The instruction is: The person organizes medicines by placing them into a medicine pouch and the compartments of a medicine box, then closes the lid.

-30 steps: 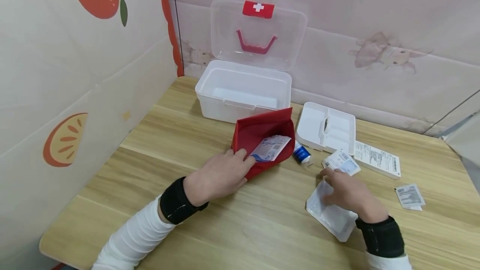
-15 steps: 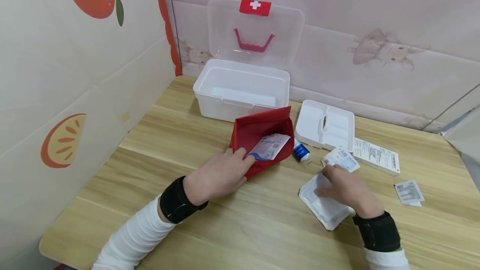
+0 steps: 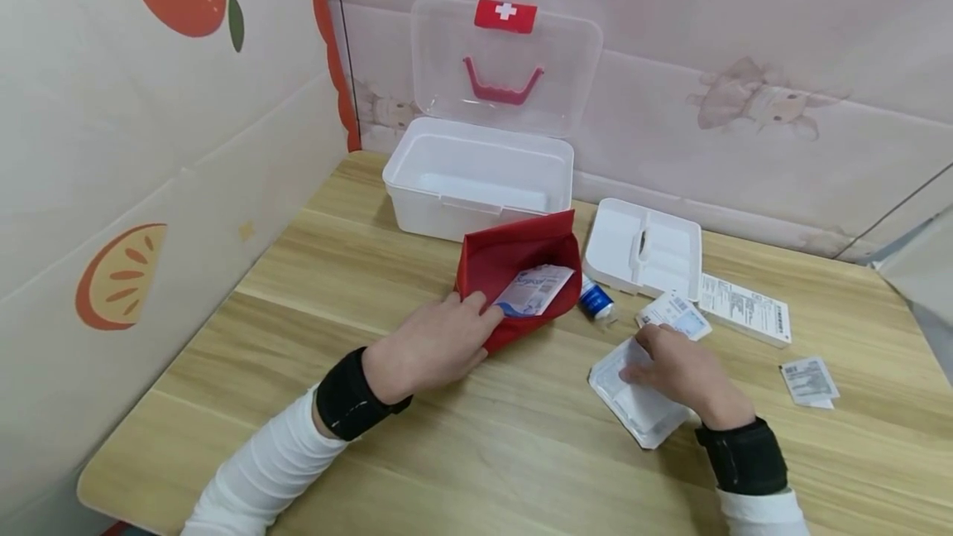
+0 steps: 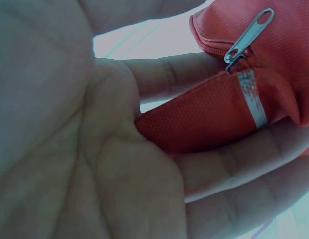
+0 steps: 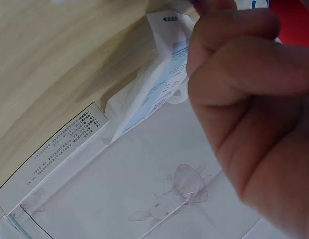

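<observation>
My left hand (image 3: 432, 350) grips the near-left corner of a red zip pouch (image 3: 517, 242). The pouch gapes, and a white and blue packet (image 3: 538, 288) lies in its mouth. A metal zipper pull (image 4: 250, 36) shows close to those fingers in the left wrist view. To the right, my right hand (image 3: 685, 375) pinches a flat white sealed package (image 3: 636, 404) by its far edge, slightly above the table. In the right wrist view the fingers (image 5: 239, 64) are curled, and that package is hidden or cannot be made out.
Behind the pouch stands an open white first-aid box (image 3: 476, 168). Its white divided tray (image 3: 644, 246) lies to the right. Nearby are a small blue-labelled bottle (image 3: 596, 298), a white and blue packet (image 3: 677, 314), a printed white box (image 3: 744, 310) and small sachets (image 3: 810, 381).
My right hand has carried the white package a short way left and away from me, toward the pouch. The left hand and pouch have stayed almost still.
</observation>
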`<state>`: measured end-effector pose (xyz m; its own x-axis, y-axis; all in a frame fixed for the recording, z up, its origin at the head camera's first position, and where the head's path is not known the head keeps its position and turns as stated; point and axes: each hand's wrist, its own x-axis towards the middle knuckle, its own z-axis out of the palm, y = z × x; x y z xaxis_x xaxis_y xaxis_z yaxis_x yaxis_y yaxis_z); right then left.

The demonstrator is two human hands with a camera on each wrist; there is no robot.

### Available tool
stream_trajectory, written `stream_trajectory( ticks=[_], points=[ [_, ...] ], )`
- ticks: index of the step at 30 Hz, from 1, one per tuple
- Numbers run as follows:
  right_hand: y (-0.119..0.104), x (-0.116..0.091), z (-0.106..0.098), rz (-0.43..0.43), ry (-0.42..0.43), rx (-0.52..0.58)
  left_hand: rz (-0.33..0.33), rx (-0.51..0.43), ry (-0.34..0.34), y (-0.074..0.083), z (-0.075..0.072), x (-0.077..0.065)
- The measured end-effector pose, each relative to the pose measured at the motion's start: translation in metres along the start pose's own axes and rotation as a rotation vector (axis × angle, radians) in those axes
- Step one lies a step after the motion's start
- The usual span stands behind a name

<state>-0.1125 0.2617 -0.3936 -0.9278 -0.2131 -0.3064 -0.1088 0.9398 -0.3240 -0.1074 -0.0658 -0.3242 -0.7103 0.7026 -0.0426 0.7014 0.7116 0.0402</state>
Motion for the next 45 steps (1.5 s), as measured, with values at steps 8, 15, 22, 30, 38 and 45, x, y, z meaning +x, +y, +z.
stream_trajectory(
  ticks=[8,15,22,30,38,45],
  points=[
    [0.0002,-0.0005,0.0006,-0.014,-0.03,0.02,-0.006,0.008,-0.009,0.0002,0.0003,0.0013],
    [0.0009,-0.0016,0.0015,-0.047,0.015,0.04,-0.013,0.005,-0.015,0.0005,0.0001,0.001],
    [0.0027,-0.0027,0.0029,-0.053,0.07,0.038,-0.005,0.005,-0.003,0.0004,0.0001,-0.0003],
    [0.0026,-0.0024,0.0033,-0.08,0.078,0.032,0.006,0.017,0.01,0.0005,-0.0008,-0.0008],
    [0.0031,-0.0007,0.0043,-0.1,0.053,0.038,0.002,0.015,0.005,0.0015,-0.0017,-0.0007],
    [-0.0014,-0.0023,0.0041,-0.078,0.016,0.05,-0.003,0.001,0.004,0.0015,-0.0013,-0.0014]
  ],
)
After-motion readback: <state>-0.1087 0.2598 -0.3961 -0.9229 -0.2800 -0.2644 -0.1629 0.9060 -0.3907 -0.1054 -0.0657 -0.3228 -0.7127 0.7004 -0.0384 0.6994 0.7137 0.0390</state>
